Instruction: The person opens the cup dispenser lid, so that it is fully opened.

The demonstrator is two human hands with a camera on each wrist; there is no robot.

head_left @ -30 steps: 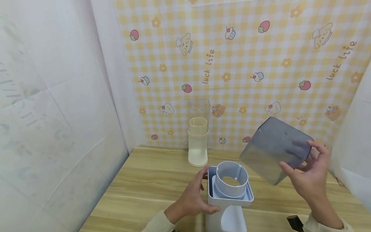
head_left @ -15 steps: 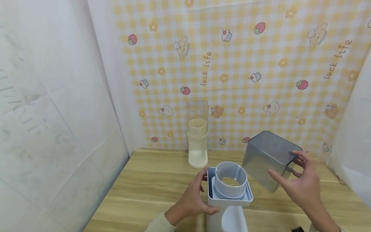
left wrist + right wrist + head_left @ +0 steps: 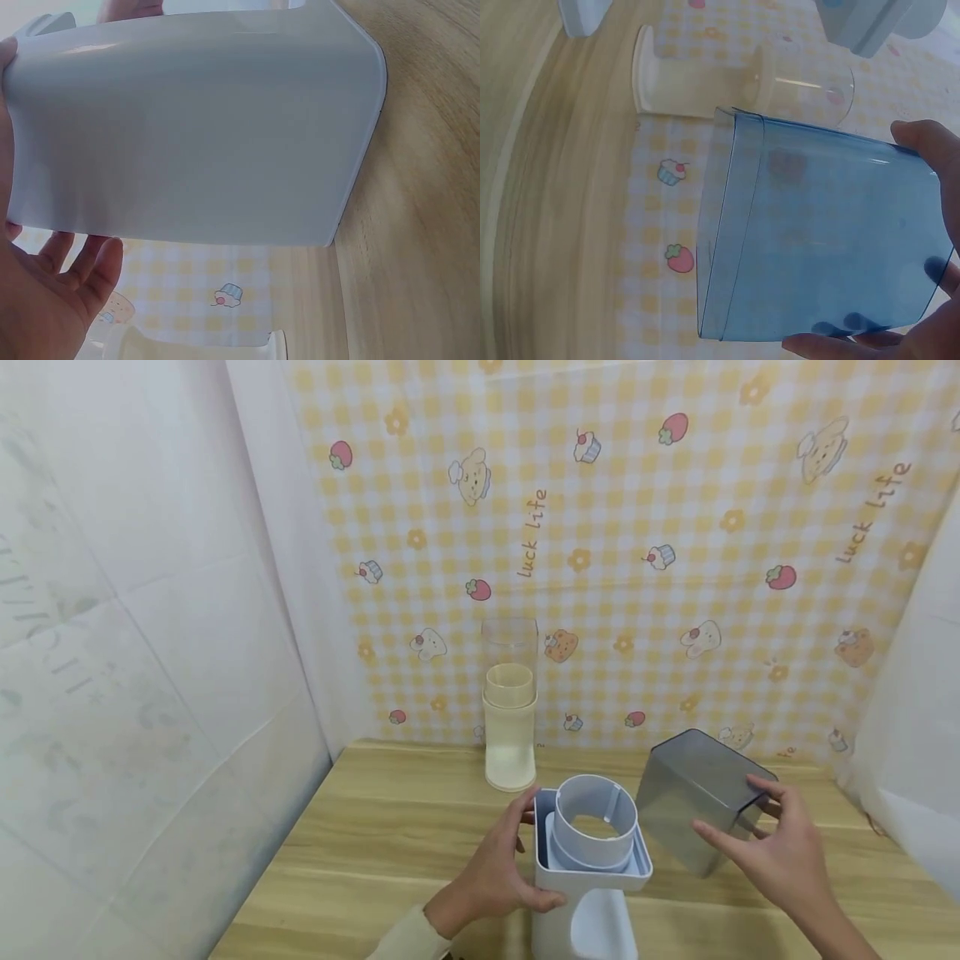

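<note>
My left hand (image 3: 495,870) grips the upper left side of a white dispenser base (image 3: 555,917), which stands upright on the table with a round collar (image 3: 597,847) in its square top. In the left wrist view the base's smooth side (image 3: 187,135) fills most of the picture. My right hand (image 3: 780,853) holds a smoky see-through square container (image 3: 686,806) by its closed end, fingers and thumb on opposite sides. The container (image 3: 825,240) is tilted, open rim downward, in the air to the right of the base. Some right fingers show through its wall.
A cream dispenser (image 3: 510,756) with a clear cylinder (image 3: 510,639) on top stands at the back of the wooden table (image 3: 375,843). Behind it hangs a yellow checked cloth (image 3: 600,610). A white sheet (image 3: 150,652) closes off the left side.
My right hand has lowered the see-through container toward the table, moved it slightly left and turned it more upright. The left hand and the white base have stayed about where they were.
</note>
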